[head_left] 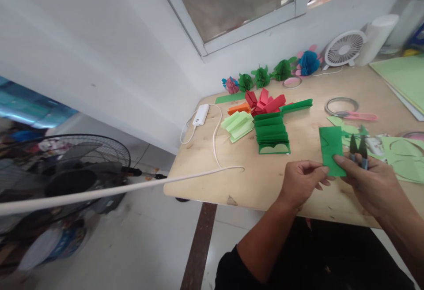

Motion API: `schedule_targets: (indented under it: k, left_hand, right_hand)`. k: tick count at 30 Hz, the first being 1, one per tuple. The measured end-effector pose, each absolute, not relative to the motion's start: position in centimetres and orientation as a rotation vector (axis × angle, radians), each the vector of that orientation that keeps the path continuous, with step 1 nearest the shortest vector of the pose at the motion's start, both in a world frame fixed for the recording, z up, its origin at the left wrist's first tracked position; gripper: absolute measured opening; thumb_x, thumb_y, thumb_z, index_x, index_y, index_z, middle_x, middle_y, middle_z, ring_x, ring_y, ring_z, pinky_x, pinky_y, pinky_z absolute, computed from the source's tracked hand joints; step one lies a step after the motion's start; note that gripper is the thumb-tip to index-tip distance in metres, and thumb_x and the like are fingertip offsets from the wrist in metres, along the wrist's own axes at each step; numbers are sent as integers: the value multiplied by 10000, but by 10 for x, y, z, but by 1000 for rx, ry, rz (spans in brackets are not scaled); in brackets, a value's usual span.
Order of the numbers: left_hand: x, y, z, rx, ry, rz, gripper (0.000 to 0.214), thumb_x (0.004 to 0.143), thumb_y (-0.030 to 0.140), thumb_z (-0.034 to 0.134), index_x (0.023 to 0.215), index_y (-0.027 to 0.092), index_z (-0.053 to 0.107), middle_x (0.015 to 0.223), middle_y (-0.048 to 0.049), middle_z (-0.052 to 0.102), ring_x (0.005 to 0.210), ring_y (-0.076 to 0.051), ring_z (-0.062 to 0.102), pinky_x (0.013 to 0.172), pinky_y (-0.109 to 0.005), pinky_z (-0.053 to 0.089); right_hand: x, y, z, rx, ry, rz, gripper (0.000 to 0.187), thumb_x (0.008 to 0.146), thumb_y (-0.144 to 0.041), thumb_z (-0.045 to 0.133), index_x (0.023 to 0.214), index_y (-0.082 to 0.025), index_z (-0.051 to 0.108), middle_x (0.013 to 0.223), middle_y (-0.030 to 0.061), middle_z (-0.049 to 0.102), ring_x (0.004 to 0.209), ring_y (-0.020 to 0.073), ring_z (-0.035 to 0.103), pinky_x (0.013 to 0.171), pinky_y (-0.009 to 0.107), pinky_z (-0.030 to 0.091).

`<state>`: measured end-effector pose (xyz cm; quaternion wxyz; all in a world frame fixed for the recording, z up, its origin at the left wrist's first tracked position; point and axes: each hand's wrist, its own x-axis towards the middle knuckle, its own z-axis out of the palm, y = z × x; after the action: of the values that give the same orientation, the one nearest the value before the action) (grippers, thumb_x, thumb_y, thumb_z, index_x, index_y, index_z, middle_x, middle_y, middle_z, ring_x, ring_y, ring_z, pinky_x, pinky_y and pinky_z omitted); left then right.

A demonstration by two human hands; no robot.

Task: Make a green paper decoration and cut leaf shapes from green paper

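A small green paper rectangle (330, 142) is held upright over the table's near edge, with a faint curved line drawn near its top. My left hand (303, 180) pinches its lower left corner between thumb and fingers. On the right side, my right hand (372, 184) presses its thumb onto the same paper. That hand also keeps a pair of thread snips (358, 151) in its fingers, dark blades pointing up and apart. Left of the paper stands a stack of accordion-folded dark green paper (272, 133), with a pale scalloped piece on its front.
Folded red (268, 102), light green (237, 126) and orange paper (239, 108) lie farther back. Paper turtles (261, 77) line the wall beside a small white fan (344, 49). Pink-handled scissors (361, 115), a tape roll (341, 105) and cut sheets (402, 157) lie right. A white cable (185, 176) crosses the left edge.
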<state>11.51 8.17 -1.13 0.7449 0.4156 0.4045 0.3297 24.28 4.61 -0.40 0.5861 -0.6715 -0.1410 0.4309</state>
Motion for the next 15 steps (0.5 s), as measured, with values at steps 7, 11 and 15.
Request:
schedule_targets:
  k: [7,11,15]
  left_hand:
    - [116,83,-11,877,907,729,352,605,440,746,693,110,662,600,-56,673,486,-92,547,459,-211,382]
    - [116,83,-11,865,902,735,366,588,449,760,690,112,659,598,-59,676,485,-97,552,462,-216,386]
    - [117,83,-12,851,904,736,367,580,448,765,688,113,658,593,-60,675,481,-100,553,462,-220,388]
  right_hand:
    - [245,46,-8,-1576,-360,994,424,430,-419,878,625,-199,573,572,-71,499,524,72,466,444,196,384]
    - [244,46,-7,-1591,-397,967,434,441,-449,870,636,-199,574,579,-58,502,524,84,471,435,212,390]
    - [243,46,-6,-1602,-471,924,436,462,-494,849,639,-195,586,579,-45,507,509,94,477,425,231,399]
